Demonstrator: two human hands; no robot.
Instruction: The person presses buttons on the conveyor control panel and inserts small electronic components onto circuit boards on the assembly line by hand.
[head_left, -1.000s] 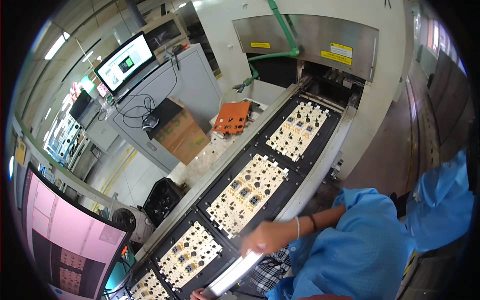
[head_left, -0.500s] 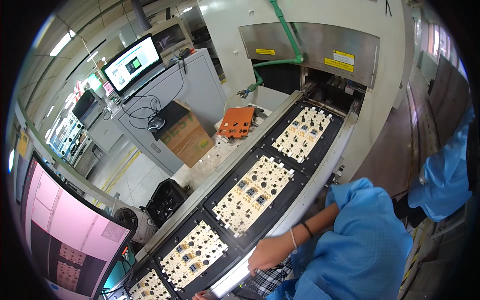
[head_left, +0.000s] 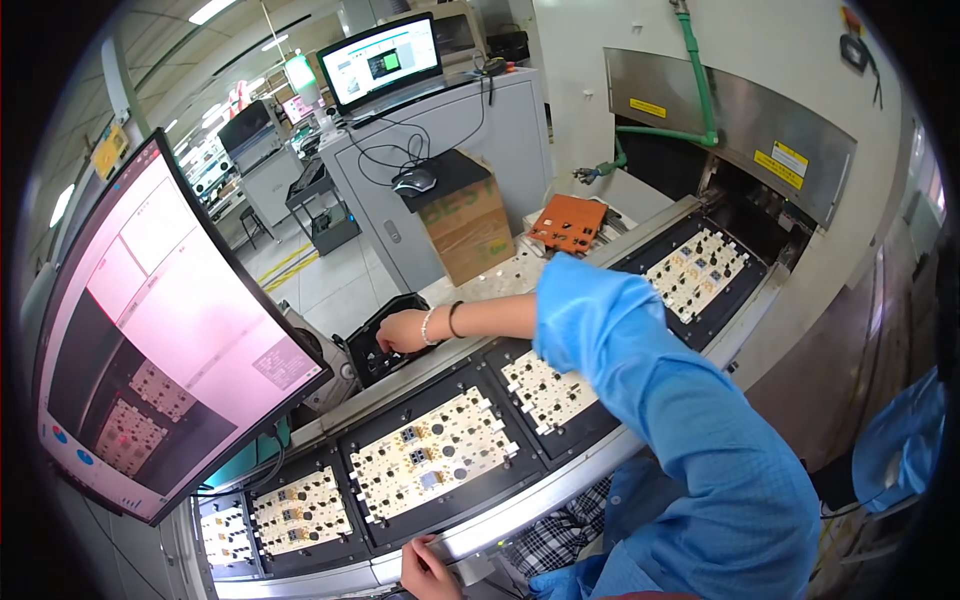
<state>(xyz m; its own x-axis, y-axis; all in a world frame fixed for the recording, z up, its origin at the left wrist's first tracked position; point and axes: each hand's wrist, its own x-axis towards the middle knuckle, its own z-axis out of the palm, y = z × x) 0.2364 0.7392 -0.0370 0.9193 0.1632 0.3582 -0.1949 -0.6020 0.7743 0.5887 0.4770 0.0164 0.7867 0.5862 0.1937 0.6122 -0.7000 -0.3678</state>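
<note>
My right hand reaches across the conveyor into a black bin of small dark parts. Its fingers are bent down and closed together; whatever is between them is hidden. At the near rail, my left hand is loosely curled with its fingers closed, and I cannot make out whether it holds anything. Between the hands lies a cream circuit board with black components, set in a black carrier tray. My right sleeve partly covers another board.
More boards lie in line, one by the machine opening and one at left. A large monitor leans close on the left. Beyond the conveyor are an orange plate, a cardboard box and a laptop.
My right hand has moved from the near rail over the conveyor into the black bin. More of my left hand shows at the near rail. The view has turned left.
</note>
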